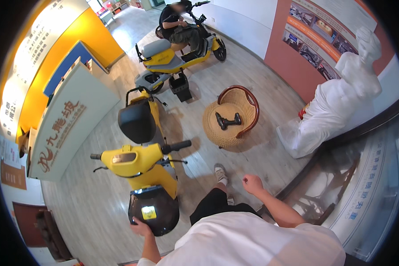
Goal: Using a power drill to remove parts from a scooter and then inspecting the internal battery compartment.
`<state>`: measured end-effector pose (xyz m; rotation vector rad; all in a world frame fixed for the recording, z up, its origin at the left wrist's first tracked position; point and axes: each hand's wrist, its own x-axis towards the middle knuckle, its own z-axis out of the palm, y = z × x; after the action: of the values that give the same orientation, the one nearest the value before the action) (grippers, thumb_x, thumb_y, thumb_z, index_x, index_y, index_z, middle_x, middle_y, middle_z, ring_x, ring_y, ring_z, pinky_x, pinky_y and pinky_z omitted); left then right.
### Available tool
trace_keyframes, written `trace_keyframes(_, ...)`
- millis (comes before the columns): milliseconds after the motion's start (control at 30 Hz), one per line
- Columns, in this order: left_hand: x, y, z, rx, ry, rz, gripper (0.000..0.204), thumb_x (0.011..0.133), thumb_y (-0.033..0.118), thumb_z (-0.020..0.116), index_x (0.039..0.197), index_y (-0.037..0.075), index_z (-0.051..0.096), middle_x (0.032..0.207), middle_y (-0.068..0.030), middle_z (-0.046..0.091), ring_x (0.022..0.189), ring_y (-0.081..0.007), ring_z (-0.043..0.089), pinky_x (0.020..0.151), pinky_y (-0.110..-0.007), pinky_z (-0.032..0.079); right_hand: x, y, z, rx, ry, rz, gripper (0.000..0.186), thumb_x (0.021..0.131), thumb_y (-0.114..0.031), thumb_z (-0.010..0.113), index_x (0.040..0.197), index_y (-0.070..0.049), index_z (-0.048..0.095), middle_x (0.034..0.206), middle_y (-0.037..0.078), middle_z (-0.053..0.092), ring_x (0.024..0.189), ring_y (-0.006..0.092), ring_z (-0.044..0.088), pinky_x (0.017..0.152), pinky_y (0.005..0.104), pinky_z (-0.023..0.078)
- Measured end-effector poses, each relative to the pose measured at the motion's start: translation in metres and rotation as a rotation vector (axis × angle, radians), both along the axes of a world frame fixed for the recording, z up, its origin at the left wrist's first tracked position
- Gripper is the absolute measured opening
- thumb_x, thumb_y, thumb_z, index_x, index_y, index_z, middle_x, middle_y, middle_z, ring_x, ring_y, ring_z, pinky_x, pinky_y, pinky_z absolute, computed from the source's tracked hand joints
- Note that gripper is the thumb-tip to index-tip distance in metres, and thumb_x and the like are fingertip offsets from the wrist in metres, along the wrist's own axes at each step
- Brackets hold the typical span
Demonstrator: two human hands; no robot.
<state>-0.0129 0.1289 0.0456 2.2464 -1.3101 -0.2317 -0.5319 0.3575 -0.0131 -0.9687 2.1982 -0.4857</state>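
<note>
Nearest, below the white short-sleeved shirt (257, 241) of the wearer, the left grip (140, 227) lies against the lower left edge of a dark, glossy, rounded shell with a square yellow label (163, 218); I cannot tell whether the fingers close around that edge. The shell sits at the near end of a yellow electric scooter with black handlebars and a black seat (153, 179), which stands on the grey wood-plank floor (91, 208). The right grip (252, 183) hangs in the air well apart from the scooter, its fingers curled into a loose fist with nothing visible in it.

Beyond it stands a round woven rattan chair with a curved brown wooden back (217, 136), and on its seat lies a black cordless drill (228, 122). To the right is a white draped statue (337, 106).

Farther off, a second yellow scooter with a grey seat (177, 66) stands side-on, a person in dark clothes (168, 29) seated just beyond it.
</note>
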Motion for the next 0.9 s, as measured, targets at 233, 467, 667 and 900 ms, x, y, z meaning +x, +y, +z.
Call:
trace_keyframes(233, 0.018, -0.015, -0.025, 0.022, -0.120, 0.303, 0.059, 0.093, 0.045, 0.053, 0.112, -0.011, 0.053, 0.109, -0.0307, 0.058, 0.101, -0.0441, 0.056, 0.089, -0.046, 0.045, -0.099, 0.025, -0.110, 0.296, -0.072, 0.149, 0.033, 0.074, -0.033, 0.066, 0.097, -0.009, 0.068, 0.095, 0.015, 0.068, 0.087, 0.0311, 0.065, 0.078, 0.0439, 0.051)
trace_keyframes(467, -0.039, -0.029, 0.033, 0.510, -0.335, 0.356, 0.036, 0.096, 0.024, 0.051, 0.124, 0.002, 0.053, 0.103, -0.0200, 0.065, 0.094, -0.0211, 0.064, 0.067, -0.035, 0.053, -0.189, 0.068, -0.143, 0.700, 0.091, 0.315, 0.031, 0.079, -0.033, 0.061, 0.094, -0.008, 0.071, 0.087, 0.019, 0.066, 0.085, 0.0353, 0.065, 0.076, 0.0468, 0.050)
trace_keyframes(667, -0.012, 0.014, -0.004, 0.606, -0.867, 0.159, 0.046, 0.097, 0.038, 0.044, 0.123, 0.002, 0.055, 0.119, -0.0347, 0.052, 0.096, -0.0466, 0.058, 0.071, -0.051, 0.050, -0.244, -0.161, -0.141, 0.102, 0.174, 0.147, 0.020, 0.078, -0.019, 0.065, 0.089, -0.003, 0.061, 0.082, 0.017, 0.062, 0.080, 0.0373, 0.061, 0.072, 0.0467, 0.049)
trace_keyframes(900, -0.094, 0.018, -0.024, 0.236, -1.072, 0.351, 0.046, 0.097, 0.039, 0.045, 0.122, 0.002, 0.055, 0.114, -0.0236, 0.058, 0.107, -0.0418, 0.054, 0.088, -0.052, 0.046, -0.290, -0.348, -0.323, 0.264, 0.387, 0.409, 0.064, 0.072, -0.010, 0.067, 0.130, -0.003, 0.041, 0.118, 0.019, 0.054, 0.113, 0.0347, 0.051, 0.090, 0.0457, 0.045)
